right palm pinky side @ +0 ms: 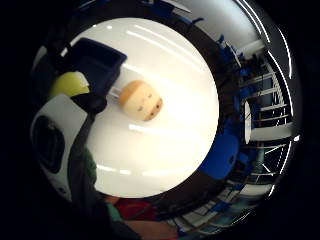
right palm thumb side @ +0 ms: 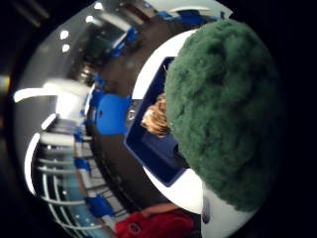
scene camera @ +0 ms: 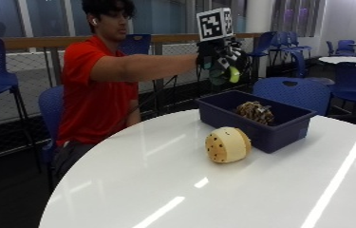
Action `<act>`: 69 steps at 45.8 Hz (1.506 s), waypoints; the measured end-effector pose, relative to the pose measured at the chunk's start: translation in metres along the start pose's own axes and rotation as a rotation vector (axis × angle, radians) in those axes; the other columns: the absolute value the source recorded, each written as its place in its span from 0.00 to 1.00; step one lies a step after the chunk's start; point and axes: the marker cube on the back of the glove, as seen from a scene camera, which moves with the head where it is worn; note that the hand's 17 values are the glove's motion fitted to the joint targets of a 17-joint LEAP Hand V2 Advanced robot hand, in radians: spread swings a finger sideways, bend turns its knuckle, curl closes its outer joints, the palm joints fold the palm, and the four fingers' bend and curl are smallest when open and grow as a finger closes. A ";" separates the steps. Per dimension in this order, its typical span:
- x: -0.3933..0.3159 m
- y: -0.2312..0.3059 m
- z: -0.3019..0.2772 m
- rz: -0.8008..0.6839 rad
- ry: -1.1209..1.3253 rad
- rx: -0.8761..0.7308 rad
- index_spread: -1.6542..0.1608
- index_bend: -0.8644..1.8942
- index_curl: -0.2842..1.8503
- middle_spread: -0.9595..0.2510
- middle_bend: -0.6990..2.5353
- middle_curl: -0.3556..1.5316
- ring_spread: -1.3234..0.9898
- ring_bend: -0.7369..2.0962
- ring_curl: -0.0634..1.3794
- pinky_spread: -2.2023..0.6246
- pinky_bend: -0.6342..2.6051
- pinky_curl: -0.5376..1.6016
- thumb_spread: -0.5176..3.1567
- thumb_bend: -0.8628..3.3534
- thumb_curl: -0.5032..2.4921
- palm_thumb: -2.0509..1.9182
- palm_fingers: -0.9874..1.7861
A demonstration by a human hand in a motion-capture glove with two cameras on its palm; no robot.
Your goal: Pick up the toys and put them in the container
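Here, a person in a red shirt [scene camera: 92,90] sits at the left side of a round white table [scene camera: 165,190]. Their arm reaches out to the right, up in the air. The gloved right hand [scene camera: 223,59] is at the end of it, above the near end of the container [scene camera: 253,124]. Its fingers are curled around a fuzzy green toy [scene camera: 218,76] with a yellow-green part. In the thumb side palm view the green toy [right palm thumb side: 225,109] fills much of the picture, very close to the palm.

Below the hand, the container is a dark blue bin that stands on the table. A brown spotted toy [scene camera: 256,112] lies inside it. The thumb side palm view shows that brown toy [right palm thumb side: 156,118] in the bin [right palm thumb side: 153,153] too.

Just beside the bin, touching its front wall or nearly so, a round tan toy [scene camera: 227,144] lies on the table. It has small dark dots on it. The little finger side palm view shows the tan toy [right palm pinky side: 141,100] next to the bin [right palm pinky side: 97,62].
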 end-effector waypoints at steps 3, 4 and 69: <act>-0.031 -0.009 -0.007 -0.023 0.004 0.013 0.68 0.37 0.36 0.38 0.39 0.49 0.37 0.56 0.37 0.63 0.52 0.45 0.34 0.23 0.42 0.67 0.72; -0.042 -0.012 -0.008 -0.025 -0.001 0.012 0.68 0.37 0.36 0.38 0.39 0.49 0.37 0.56 0.37 0.63 0.52 0.45 0.34 0.23 0.42 0.67 0.72; 0.153 -0.007 0.137 0.276 0.024 -0.321 0.72 0.37 0.30 0.73 0.25 0.30 0.58 0.30 0.15 0.82 0.51 0.41 0.44 0.19 0.26 0.50 0.26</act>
